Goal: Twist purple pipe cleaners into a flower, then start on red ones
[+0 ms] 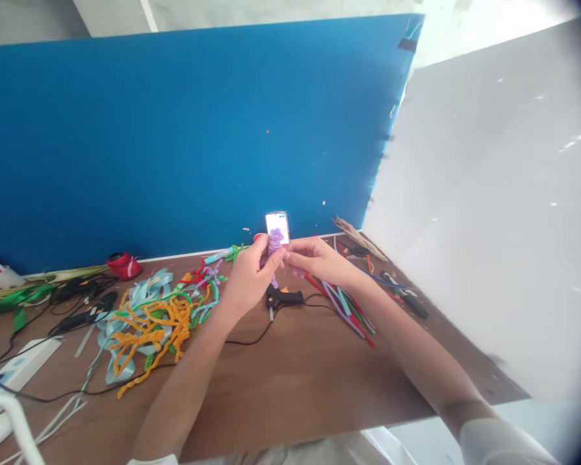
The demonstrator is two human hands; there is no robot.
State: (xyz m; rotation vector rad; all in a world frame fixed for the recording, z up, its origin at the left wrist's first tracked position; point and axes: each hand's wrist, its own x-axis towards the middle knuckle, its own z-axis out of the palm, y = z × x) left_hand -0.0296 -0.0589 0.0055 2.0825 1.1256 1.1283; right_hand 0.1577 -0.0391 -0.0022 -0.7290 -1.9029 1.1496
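Both of my hands meet above the back of a brown table. My left hand is closed around a purple pipe-cleaner piece, a fuzzy twisted shape. My right hand pinches the same purple piece from the right side. Just below the hands a black glue gun lies on the table with its cord trailing to the left. A phone with a lit screen stands behind the hands against the blue board.
A tangle of orange, green and light blue pipe cleaners and ribbon lies left of my hands. Red, blue and purple sticks lie to the right. A blue board backs the table, a white panel stands right. A red object and a power strip are at left.
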